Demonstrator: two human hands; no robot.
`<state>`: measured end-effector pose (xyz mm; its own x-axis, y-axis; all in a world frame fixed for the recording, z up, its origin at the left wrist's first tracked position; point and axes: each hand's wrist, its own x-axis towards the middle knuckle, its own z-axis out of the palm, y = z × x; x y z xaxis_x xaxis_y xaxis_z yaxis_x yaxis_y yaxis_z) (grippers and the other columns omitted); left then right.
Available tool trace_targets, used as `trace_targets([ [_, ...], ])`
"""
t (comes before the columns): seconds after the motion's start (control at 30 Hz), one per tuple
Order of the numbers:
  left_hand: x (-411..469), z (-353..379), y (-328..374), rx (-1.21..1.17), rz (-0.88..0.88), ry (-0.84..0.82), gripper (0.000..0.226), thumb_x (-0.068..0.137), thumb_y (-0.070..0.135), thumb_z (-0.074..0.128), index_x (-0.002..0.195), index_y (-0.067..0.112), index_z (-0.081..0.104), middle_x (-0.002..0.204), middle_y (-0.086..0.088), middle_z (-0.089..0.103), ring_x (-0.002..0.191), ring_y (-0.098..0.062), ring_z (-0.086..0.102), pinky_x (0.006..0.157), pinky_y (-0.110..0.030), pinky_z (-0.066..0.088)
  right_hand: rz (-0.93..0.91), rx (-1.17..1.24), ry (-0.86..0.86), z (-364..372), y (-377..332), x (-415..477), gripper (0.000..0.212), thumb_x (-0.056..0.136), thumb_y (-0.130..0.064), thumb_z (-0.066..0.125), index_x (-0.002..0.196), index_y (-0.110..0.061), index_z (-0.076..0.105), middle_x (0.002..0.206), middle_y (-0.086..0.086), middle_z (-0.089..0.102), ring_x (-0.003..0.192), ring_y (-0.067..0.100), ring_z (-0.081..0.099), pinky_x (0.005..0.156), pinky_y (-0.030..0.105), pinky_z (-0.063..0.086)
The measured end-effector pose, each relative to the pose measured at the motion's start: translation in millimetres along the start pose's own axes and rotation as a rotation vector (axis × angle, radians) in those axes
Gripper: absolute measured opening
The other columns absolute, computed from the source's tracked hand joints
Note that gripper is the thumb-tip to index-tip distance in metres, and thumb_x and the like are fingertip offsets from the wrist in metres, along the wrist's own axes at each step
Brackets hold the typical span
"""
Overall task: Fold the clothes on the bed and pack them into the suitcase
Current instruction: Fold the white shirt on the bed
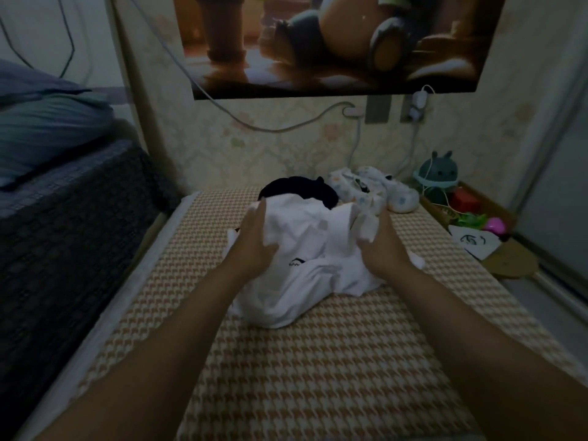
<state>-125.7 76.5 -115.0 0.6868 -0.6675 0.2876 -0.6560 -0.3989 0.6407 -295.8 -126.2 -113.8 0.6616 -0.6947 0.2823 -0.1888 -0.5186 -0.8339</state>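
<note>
Limp, light white shirt (302,281): left hand (254,240) pressed flat-fingered against it, right hand (380,246) pinched a fold; shoulders likely grip best

Domestic bedroom. A bed with a tan-and-white houndstooth woven cover (318,361) fills the foreground; stacked blue-grey fabric pillows (47,122) lie on a dark quilted surface (63,233) at left. The pale floral wallpaper (254,154) carries a large cartoon-animal poster (318,43) and a white plugged-in charger (418,101). A round teal plush toy (439,171) sits in the corner.
</note>
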Motion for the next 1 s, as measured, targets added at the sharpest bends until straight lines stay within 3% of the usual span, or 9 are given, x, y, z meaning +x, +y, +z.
trace_targets([
  [0.07, -15.5, 2.2, -10.3, 0.261, 0.044, -0.149, 0.076, 0.092, 0.035, 0.058, 0.153, 0.022, 0.016, 0.161, -0.007, 0.007, 0.144, -0.026, 0.023, 0.113, -0.032, 0.029, -0.09, -0.104, -0.245, 9.1, 7.7, -9.4, 0.066, 0.097, -0.01, 0.051, 0.153, -0.016, 0.016, 0.152, -0.001, 0.026, 0.14, 0.015, 0.027, 0.108, 0.02, 0.025],
  [0.2, -46.0, -8.3, -12.0, 0.538, 0.109, -0.322, 0.097, 0.056, 0.093, 0.036, 0.129, 0.033, 0.055, 0.141, 0.009, 0.044, 0.121, -0.013, 0.048, 0.099, -0.03, 0.038, -0.266, -0.357, -0.508, 27.5, 17.1, -33.8, 0.061, 0.094, -0.012, 0.055, 0.149, -0.02, 0.029, 0.154, -0.003, 0.024, 0.145, 0.023, 0.025, 0.119, 0.031, 0.017],
  [0.33, -63.4, -30.6, -15.6, 0.68, 0.075, -0.449, 0.096, 0.05, 0.092, 0.048, 0.133, 0.043, 0.046, 0.153, 0.008, 0.027, 0.137, -0.017, 0.031, 0.109, -0.036, 0.033, -0.423, -0.783, -0.636, 43.4, 8.5, -50.1, 0.078, 0.093, -0.019, 0.053, 0.154, -0.034, 0.005, 0.156, 0.0, 0.026, 0.139, 0.023, 0.033, 0.115, 0.037, 0.024],
  [0.4, -68.7, -41.1, -15.6, 0.754, -0.01, -0.528, 0.087, 0.06, 0.085, 0.059, 0.135, 0.044, 0.044, 0.151, 0.009, 0.03, 0.137, -0.019, 0.033, 0.11, -0.039, 0.032, -0.472, -0.931, -0.61, 43.7, 5.9, -49.7, 0.074, 0.091, -0.022, 0.058, 0.153, -0.031, 0.018, 0.144, 0.004, 0.044, 0.125, 0.026, 0.048, 0.104, 0.034, 0.036],
  [0.47, -73.7, -45.8, -16.9, 0.852, 0.027, -0.553, 0.07, 0.07, 0.075, 0.06, 0.131, 0.041, 0.051, 0.142, 0.009, 0.045, 0.13, -0.018, 0.044, 0.105, -0.035, 0.035, -0.681, -0.968, -0.46, 40.5, 5.0, -45.7, 0.045, 0.072, -0.019, 0.077, 0.116, -0.024, 0.065, 0.105, -0.001, 0.067, 0.09, 0.018, 0.065, 0.081, 0.028, 0.046],
  [0.57, -72.4, -45.6, -9.6, 0.772, 0.402, -0.159, 0.036, 0.085, 0.049, 0.05, 0.088, 0.023, 0.074, 0.09, 0.001, 0.071, 0.083, -0.017, 0.068, 0.063, -0.019, 0.043, -0.735, -1.058, -0.291, 27.4, 4.3, -40.2, 0.042, 0.031, -0.019, 0.089, 0.053, -0.029, 0.055, 0.048, -0.007, 0.052, 0.041, 0.012, 0.051, 0.053, 0.024, 0.047],
  [0.67, -81.3, -43.8, 38.0, 0.554, 0.209, -0.343, 0.034, 0.09, 0.05, 0.055, 0.102, 0.02, 0.067, 0.095, 0.001, 0.067, 0.089, -0.018, 0.063, 0.074, -0.027, 0.045, -0.535, -1.201, -0.196, -2.2, -15.2, -45.0, 0.006, 0.079, -0.023, 0.07, 0.084, -0.023, 0.067, 0.086, 0.001, 0.067, 0.082, 0.02, 0.064, 0.09, 0.041, 0.044],
  [0.8, -99.0, -28.0, 78.8, 0.026, -0.119, -0.876, 0.039, 0.083, 0.051, 0.068, 0.116, 0.031, 0.062, 0.099, 0.005, 0.073, 0.079, -0.014, 0.069, 0.073, -0.028, 0.055, -0.228, -1.476, -0.357, -21.5, -2.7, -63.3, 0.035, 0.095, -0.028, 0.05, 0.129, -0.017, 0.052, 0.144, 0.015, 0.04, 0.132, 0.031, 0.036, 0.112, 0.045, 0.021],
  [1.0, -95.8, -21.8, 42.1, 0.405, 0.034, -0.743, 0.036, 0.089, 0.027, 0.062, 0.124, 0.033, 0.058, 0.124, 0.006, 0.056, 0.108, -0.011, 0.054, 0.088, -0.021, 0.042, -0.293, -0.794, -0.89, -10.8, -4.0, -80.4, 0.049, 0.075, -0.005, 0.062, 0.119, -0.025, 0.055, 0.124, 0.002, 0.048, 0.113, 0.023, 0.047, 0.099, 0.037, 0.042],
])
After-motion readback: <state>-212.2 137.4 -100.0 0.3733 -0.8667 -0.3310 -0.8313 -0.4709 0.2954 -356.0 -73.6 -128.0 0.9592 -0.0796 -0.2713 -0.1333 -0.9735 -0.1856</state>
